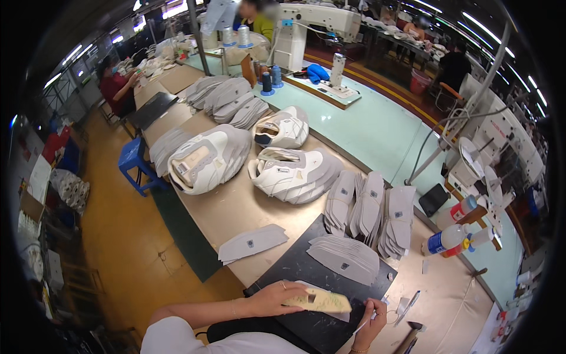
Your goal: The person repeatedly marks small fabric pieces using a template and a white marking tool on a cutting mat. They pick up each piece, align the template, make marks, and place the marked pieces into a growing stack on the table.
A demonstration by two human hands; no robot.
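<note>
My left hand [272, 300] grips the left end of a pale yellow template [324, 301] that has a small square cut-out. The template lies over a light grey shoe piece, of which only edges show. Both rest on a black cutting mat [295, 256]. At the mat's right edge, my right hand [371, 323] is closed, its fingers pinching a slim white stick that looks like a pen; its tip is hard to make out. Beyond the template, a fanned stack of grey shoe pieces [345, 259] lies on the mat. Another small grey stack [252, 243] sits to the left.
Bundled grey pieces [370, 203] and stacked white-grey shoe uppers [295, 174] stand farther back. Bottles [445, 239], a brush [408, 336] and a pen [413, 300] lie to the right. A sewing machine [292, 41] is at the back; a blue stool [138, 165] stands left.
</note>
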